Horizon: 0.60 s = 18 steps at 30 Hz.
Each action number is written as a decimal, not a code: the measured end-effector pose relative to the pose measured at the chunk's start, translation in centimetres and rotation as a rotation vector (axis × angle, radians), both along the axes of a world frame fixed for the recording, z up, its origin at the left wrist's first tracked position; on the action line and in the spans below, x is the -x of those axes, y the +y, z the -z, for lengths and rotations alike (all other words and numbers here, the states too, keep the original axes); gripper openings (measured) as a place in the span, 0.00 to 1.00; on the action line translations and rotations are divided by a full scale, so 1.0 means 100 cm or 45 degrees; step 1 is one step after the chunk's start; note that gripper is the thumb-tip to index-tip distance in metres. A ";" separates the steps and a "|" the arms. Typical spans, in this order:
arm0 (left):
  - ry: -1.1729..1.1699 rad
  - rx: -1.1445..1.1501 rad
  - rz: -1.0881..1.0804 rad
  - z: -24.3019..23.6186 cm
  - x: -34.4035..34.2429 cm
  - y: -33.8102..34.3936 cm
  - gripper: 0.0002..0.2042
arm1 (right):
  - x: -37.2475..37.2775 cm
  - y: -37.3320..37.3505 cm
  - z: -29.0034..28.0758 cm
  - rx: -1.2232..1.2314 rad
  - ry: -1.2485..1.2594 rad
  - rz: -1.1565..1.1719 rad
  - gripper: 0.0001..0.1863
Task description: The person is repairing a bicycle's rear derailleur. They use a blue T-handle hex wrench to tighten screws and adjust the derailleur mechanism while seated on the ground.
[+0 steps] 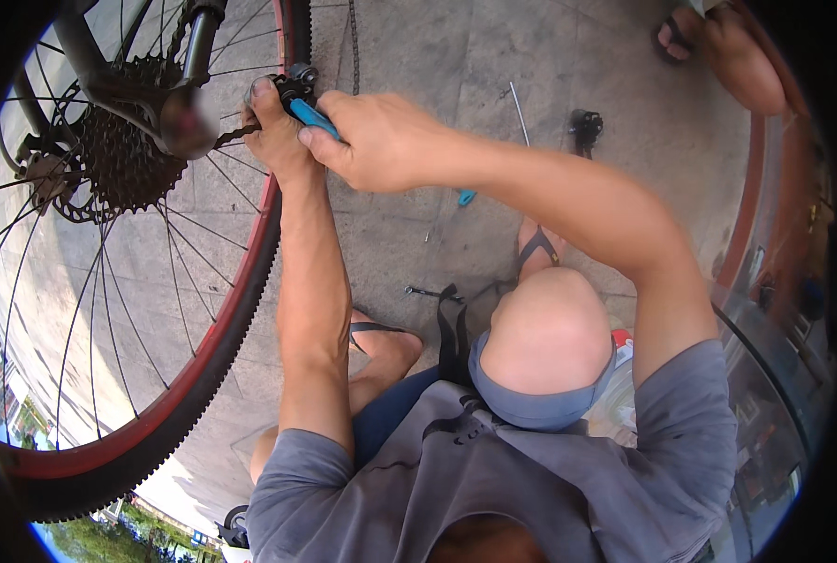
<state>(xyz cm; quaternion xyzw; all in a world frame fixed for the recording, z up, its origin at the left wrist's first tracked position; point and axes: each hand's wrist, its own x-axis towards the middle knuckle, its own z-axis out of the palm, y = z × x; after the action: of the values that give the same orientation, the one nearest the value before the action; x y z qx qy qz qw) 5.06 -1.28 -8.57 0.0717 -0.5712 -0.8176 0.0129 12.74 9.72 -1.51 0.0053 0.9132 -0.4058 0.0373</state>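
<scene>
My left hand (282,141) is closed around a black rear derailleur (296,83) beside the bicycle wheel's red rim, its thumb pointing up along the part. A length of chain (238,135) runs from there toward the cassette (128,141). My right hand (381,141) grips a teal-handled tool (313,119), thumb and forefinger along the handle. The tool's far end meets the derailleur, and its tip is hidden, so I cannot tell its exact kind. Both hands are close together, nearly touching.
On the concrete lie a long metal shaft (519,113) with a teal handle (466,197), a black part (584,131) and a wrench (429,294). The spoked wheel's black tire (240,347) fills the left. Another person's leg (742,61) shows at the upper right.
</scene>
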 end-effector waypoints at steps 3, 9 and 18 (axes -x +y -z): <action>-0.001 0.014 0.037 0.006 0.012 -0.003 0.16 | -0.023 -0.003 0.005 -0.210 0.049 -0.186 0.18; -0.106 -0.141 0.184 0.007 0.014 -0.016 0.16 | -0.048 0.046 0.028 0.170 -0.140 0.072 0.23; 0.080 -0.173 0.810 0.013 0.021 -0.038 0.43 | 0.013 0.046 0.048 1.319 -0.563 0.422 0.33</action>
<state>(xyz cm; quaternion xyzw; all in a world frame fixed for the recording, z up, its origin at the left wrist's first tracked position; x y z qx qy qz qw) 2.96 -5.03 -9.86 -0.1350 -0.5084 -0.8186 -0.2306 11.46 14.28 -6.29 0.2136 0.5533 -0.7889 0.1607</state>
